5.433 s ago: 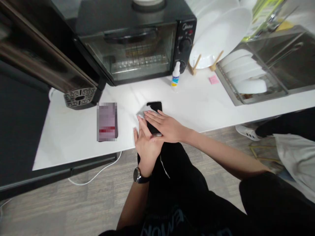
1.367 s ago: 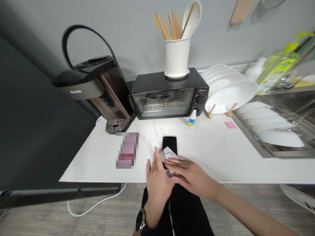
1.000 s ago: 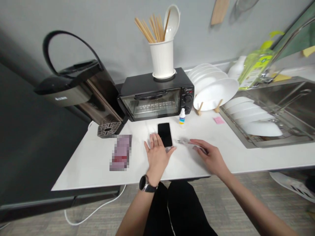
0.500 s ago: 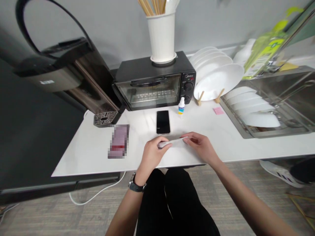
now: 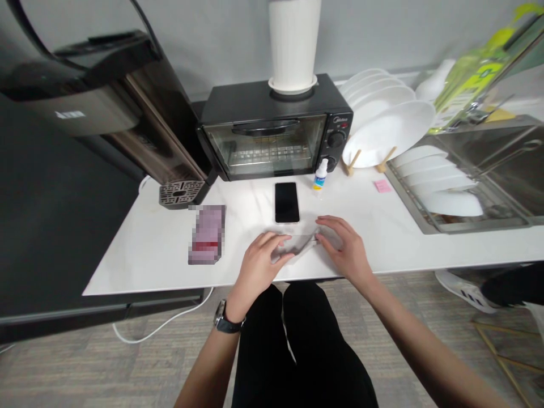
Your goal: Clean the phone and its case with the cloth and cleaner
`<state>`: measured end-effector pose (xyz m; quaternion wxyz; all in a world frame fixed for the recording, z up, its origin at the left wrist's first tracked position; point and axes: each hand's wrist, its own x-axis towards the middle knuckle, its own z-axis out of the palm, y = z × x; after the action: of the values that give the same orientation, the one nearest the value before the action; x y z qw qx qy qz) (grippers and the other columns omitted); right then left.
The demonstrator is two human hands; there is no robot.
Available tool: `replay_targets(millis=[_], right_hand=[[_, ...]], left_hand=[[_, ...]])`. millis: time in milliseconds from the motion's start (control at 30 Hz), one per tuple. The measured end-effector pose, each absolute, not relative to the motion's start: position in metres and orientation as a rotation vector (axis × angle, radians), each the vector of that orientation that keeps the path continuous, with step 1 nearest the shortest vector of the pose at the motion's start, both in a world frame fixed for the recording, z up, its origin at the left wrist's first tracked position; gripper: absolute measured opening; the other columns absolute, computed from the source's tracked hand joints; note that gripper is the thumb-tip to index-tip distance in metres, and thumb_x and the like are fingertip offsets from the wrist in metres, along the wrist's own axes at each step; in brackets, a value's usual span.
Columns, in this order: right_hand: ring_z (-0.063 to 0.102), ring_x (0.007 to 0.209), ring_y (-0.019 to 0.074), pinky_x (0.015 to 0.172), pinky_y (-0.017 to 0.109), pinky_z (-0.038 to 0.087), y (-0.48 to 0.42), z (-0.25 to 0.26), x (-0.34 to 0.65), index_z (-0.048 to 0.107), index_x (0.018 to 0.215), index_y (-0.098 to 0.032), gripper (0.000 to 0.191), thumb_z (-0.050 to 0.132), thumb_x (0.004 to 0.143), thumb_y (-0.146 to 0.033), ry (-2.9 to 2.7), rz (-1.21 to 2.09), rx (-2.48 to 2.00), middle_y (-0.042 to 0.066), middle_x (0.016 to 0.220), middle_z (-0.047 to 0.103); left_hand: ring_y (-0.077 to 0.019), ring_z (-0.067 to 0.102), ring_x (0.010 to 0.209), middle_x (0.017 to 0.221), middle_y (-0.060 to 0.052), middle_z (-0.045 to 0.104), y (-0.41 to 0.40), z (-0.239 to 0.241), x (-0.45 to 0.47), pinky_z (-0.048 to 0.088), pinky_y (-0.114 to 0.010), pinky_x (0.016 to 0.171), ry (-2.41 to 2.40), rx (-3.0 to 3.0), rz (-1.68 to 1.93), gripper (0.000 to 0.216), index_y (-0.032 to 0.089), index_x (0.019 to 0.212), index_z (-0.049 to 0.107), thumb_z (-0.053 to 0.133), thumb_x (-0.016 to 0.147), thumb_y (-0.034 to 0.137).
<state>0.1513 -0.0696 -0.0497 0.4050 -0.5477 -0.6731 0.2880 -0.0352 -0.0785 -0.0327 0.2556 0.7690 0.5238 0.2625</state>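
Note:
A pale grey cloth (image 5: 300,243) lies flat on the white countertop (image 5: 148,249) near its front edge. My left hand (image 5: 259,264) grips the cloth's left end, and my right hand (image 5: 342,249) presses on its right end. A black phone (image 5: 287,202) lies screen up just behind the cloth, apart from both hands. A small white dropper bottle (image 5: 321,175) with a blue and yellow label stands to the phone's right, in front of the toaster oven (image 5: 272,136).
A blurred pinkish item (image 5: 207,233) lies left of my hands. A dark water dispenser (image 5: 127,113) stands at the back left. White plates (image 5: 389,133) lean in a wooden rack, with a sink and dish rack (image 5: 442,192) to the right. A pink sticky note (image 5: 383,186) lies nearby.
The cloth left the phone: my right hand drew it off to the right, then both hands took its ends and laid it flat on the counter in front of the phone.

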Motion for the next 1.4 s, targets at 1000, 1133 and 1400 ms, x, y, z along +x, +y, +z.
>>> replay_targets(millis=[1000,1133,1400], right_hand=[[0.050,0.080,0.0181,0.069,0.033,0.045,-0.130,-0.023,0.170,0.048,0.096,-0.033,0.031,0.042,0.070,-0.017,-2.027,0.622,-1.259,0.000,0.088,0.053],[0.051,0.080,0.0178,0.070,0.032,0.045,-0.134,-0.016,0.171,0.049,0.095,-0.032,0.030,0.044,0.069,-0.017,-1.982,0.651,-1.235,-0.001,0.088,0.054],[0.051,0.076,0.0169,0.068,0.033,0.045,-0.111,-0.016,0.169,0.051,0.086,-0.031,0.022,0.046,0.069,-0.018,-1.877,0.649,-1.317,-0.001,0.085,0.054]], left_hand=[[-0.0146,0.044,0.083,0.085,0.001,0.049,-0.114,-0.007,-0.039,0.035,-0.030,0.077,1.294,2.121,0.607,0.011,0.027,0.076,0.047,0.039,0.072,0.021],[-0.0132,0.046,0.076,0.078,0.002,0.050,-0.117,-0.002,-0.046,0.039,-0.027,0.071,1.293,2.024,0.581,0.023,0.028,0.084,0.045,0.040,0.069,0.012],[-0.0147,0.045,0.079,0.080,0.001,0.050,-0.101,0.003,-0.054,0.039,-0.030,0.072,1.293,2.104,0.597,0.017,0.029,0.081,0.050,0.038,0.073,0.019]])
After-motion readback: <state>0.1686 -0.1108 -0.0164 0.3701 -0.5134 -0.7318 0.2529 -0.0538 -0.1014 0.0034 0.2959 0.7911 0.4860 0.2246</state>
